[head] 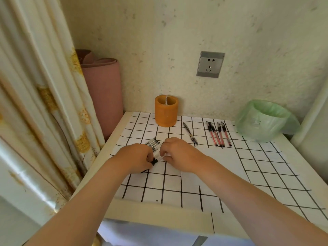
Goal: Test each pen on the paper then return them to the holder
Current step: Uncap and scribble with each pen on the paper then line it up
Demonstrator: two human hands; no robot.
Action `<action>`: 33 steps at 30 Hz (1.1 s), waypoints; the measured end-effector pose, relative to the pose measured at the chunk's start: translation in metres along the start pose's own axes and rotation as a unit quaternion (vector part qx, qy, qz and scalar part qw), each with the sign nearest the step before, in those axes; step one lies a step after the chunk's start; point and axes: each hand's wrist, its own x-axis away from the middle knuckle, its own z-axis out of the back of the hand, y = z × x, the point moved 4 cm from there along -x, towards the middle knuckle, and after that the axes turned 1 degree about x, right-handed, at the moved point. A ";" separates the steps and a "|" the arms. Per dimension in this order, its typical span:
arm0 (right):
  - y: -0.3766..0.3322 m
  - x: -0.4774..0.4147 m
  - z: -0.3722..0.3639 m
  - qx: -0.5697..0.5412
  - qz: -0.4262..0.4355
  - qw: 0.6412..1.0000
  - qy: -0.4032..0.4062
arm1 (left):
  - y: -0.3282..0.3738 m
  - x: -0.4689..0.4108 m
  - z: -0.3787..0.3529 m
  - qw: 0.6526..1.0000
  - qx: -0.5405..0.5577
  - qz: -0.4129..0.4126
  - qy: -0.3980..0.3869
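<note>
A bundle of several black-capped clear pens [153, 143] lies on the grid-lined paper [195, 174] near the table's left side. My left hand [136, 157] grips the bundle from the left, fingers curled round it. My right hand [179, 153] pinches one clear pen at the bundle's right edge. The orange holder [166, 110] stands upright at the back by the wall, with no pens showing above its rim. One black pen [190, 133] lies alone to the holder's right. Several red pens [218, 133] lie side by side further right.
A bin lined with a green bag [264, 119] stands at the back right corner. A pink rolled mat [104, 96] leans in the left corner beside a curtain [44, 103]. A wall socket [210, 64] sits above the table. The table's front edge [159, 213] is near me.
</note>
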 end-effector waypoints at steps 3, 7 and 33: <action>0.004 0.005 0.011 -0.021 -0.022 1.000 0.007 | 0.002 0.000 0.006 1.000 0.016 0.004 0.023; 0.009 0.017 0.029 -0.002 -0.039 0.998 0.047 | 0.008 -0.001 0.012 0.998 0.053 0.000 0.047; 0.038 0.051 0.045 0.030 -0.067 0.993 0.096 | 0.067 -0.030 0.027 0.946 0.284 -0.112 0.105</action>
